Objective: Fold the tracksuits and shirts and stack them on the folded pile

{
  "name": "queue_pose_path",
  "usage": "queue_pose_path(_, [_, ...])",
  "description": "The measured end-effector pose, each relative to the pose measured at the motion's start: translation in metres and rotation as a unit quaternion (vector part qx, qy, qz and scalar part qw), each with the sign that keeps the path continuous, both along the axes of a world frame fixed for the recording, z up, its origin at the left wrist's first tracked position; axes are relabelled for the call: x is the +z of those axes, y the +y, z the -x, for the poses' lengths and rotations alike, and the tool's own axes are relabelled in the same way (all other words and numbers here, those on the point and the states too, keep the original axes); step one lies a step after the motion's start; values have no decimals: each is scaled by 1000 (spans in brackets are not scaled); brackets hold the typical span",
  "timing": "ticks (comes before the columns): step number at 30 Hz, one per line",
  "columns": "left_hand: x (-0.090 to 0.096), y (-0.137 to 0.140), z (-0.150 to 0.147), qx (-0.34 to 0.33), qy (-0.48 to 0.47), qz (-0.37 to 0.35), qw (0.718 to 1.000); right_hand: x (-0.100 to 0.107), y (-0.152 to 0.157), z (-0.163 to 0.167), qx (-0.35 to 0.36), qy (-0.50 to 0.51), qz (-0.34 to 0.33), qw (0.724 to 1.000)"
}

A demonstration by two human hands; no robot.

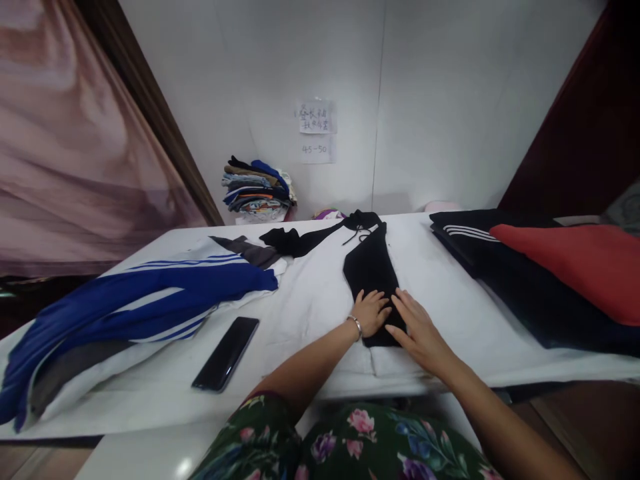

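A white sweatshirt (pixel 315 303) with black sleeves and a black drawstring neck lies spread on the white table. One black sleeve (pixel 370 267) is folded down over its front; the other black sleeve (pixel 310 241) stretches out to the left. My left hand (pixel 369 315), with a bracelet at the wrist, rests flat on the folded sleeve, fingers spread. Along that sleeve's right edge lies my right hand (pixel 423 333), fingers extended and thumb apart. Neither hand grasps anything. The sleeve's lower end is partly covered by my hands.
Left of the sweatshirt lie a blue jacket with white stripes (pixel 165 287) and a dark phone (pixel 226 353). On the right are dark folded clothes (pixel 515 287) under a red garment (pixel 580 260). A clothes stack (pixel 257 190) and paper signs (pixel 317 130) are at the back wall.
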State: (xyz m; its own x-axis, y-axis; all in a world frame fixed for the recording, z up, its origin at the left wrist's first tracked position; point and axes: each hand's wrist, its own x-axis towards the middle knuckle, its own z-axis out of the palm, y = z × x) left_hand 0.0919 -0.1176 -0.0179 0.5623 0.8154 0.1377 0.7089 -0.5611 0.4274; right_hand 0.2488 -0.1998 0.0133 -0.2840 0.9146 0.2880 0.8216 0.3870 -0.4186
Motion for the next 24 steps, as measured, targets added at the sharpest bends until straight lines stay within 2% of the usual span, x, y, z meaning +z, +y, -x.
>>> queue_pose_path(2, [-3, 2, 3, 47, -50, 3, 998, -17, 6, 7, -5, -47, 62, 997])
queue_pose_path(4, [-4, 6, 7, 96, -101, 5, 990, -33, 6, 9, -7, -87, 94, 992])
queue_pose_path(7, [0, 21, 16, 165, -162, 19, 973, -46, 2, 8, -8, -103, 72, 992])
queue_pose_path(11, [14, 55, 34, 296, -208, 104, 926, -48, -2, 6, -8, -103, 43, 994])
queue_pose_path(13, [19, 73, 43, 337, -211, 147, 906, -47, -4, 5, -4, -99, 16, 995])
queue_pose_path(16, [21, 95, 50, 364, -214, 216, 880, -46, -7, 4, 21, -99, -33, 994])
queue_pose_path(19, [20, 111, 48, 379, -218, 265, 859, -45, -10, 2, 64, -117, -34, 991])
queue_pose_path(24, [16, 130, 39, 395, -237, 247, 853, -42, -10, 1, 79, -121, -16, 989])
